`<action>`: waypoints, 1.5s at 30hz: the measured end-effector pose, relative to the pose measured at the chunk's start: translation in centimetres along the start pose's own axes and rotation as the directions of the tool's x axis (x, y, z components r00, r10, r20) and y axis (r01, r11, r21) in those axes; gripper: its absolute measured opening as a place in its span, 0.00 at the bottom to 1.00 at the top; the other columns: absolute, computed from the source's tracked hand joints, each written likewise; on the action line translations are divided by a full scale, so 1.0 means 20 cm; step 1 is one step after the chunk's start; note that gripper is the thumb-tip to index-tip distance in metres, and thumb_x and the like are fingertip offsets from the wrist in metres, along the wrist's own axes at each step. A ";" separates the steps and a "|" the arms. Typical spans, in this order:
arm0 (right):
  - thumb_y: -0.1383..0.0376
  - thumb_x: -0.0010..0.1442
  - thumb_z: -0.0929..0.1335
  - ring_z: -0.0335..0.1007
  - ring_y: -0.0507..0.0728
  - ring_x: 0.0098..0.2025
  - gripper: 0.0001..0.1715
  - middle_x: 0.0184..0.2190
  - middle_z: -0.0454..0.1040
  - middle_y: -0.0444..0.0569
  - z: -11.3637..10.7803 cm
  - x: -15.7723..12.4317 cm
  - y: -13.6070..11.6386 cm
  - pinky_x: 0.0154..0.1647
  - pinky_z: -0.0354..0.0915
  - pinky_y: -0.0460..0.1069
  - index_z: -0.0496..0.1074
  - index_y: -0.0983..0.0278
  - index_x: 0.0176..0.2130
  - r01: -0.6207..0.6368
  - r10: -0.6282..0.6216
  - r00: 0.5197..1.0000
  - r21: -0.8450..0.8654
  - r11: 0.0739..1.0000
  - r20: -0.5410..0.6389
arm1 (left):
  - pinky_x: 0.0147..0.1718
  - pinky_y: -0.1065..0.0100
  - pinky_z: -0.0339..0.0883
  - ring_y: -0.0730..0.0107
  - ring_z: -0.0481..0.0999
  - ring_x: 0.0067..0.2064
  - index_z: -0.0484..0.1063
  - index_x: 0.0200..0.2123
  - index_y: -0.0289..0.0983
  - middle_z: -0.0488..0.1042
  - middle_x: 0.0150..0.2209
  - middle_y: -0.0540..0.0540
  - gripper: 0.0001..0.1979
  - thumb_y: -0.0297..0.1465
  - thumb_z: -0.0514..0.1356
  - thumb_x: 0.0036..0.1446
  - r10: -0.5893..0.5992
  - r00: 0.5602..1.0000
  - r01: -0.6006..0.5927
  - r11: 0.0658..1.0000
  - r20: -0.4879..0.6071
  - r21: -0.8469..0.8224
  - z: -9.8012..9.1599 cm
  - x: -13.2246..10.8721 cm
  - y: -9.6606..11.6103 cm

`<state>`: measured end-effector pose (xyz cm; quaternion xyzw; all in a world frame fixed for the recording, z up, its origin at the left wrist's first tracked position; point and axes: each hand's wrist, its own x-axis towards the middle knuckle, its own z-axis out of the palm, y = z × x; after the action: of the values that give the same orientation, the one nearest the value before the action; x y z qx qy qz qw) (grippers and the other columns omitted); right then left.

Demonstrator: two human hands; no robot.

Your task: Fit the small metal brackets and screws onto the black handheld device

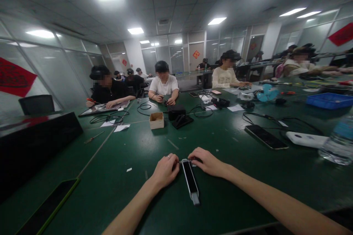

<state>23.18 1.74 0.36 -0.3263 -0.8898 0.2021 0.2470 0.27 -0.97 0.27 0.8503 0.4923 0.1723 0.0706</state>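
Note:
A long narrow device [190,180] with a black face and white edges lies on the green table [231,187] in front of me, pointing away from me. My left hand [164,170] is curled against its far left end, fingers closed on it. My right hand [207,161] is closed over its far right end, fingertips pinched at the top. Both forearms reach in from the bottom of the view.
A phone [266,136], a white power bank [306,139] and a water bottle [339,139] lie right. A small cardboard box [156,120] and black gear [180,117] sit ahead. A dark tablet [46,207] lies near left. Several people work at the far side.

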 end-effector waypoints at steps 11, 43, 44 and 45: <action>0.65 0.63 0.62 0.66 0.58 0.44 0.14 0.42 0.73 0.53 -0.16 0.00 0.13 0.46 0.62 0.55 0.71 0.66 0.46 -0.090 0.064 0.993 -0.278 0.956 -0.102 | 0.36 0.68 0.61 0.68 0.69 0.36 0.65 0.39 0.39 0.70 0.37 0.48 0.07 0.30 0.50 0.60 -0.026 0.999 0.026 1.000 0.035 0.003 -0.01 0.00 0.00; 0.67 0.64 0.59 0.65 0.58 0.44 0.14 0.42 0.70 0.54 -0.15 -0.01 0.19 0.45 0.64 0.53 0.71 0.66 0.44 -0.226 0.244 0.969 -0.278 0.934 0.032 | 0.35 0.67 0.62 0.68 0.69 0.36 0.66 0.39 0.38 0.70 0.38 0.47 0.08 0.31 0.49 0.60 -0.054 0.996 0.054 0.999 0.068 -0.005 -0.04 0.00 0.04; 0.67 0.64 0.59 0.65 0.58 0.44 0.15 0.41 0.70 0.54 -0.15 -0.01 0.18 0.44 0.64 0.53 0.72 0.66 0.44 -0.214 0.234 0.972 -0.288 0.933 0.033 | 0.35 0.67 0.62 0.68 0.69 0.36 0.66 0.39 0.38 0.71 0.38 0.47 0.08 0.31 0.49 0.60 -0.052 0.996 0.052 0.999 0.067 -0.005 -0.04 0.00 0.04; 0.67 0.64 0.59 0.65 0.58 0.43 0.15 0.41 0.70 0.54 -0.15 -0.02 0.18 0.44 0.64 0.53 0.72 0.66 0.43 -0.205 0.225 0.974 -0.299 0.932 0.035 | 0.35 0.67 0.62 0.68 0.69 0.36 0.66 0.39 0.38 0.71 0.38 0.47 0.08 0.31 0.49 0.60 -0.051 0.996 0.052 0.999 0.067 -0.005 -0.04 0.00 0.03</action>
<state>26.80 4.67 0.73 -0.4475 -0.8768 0.1048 0.1416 0.55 -1.34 1.17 0.8423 0.5108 0.1438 0.0943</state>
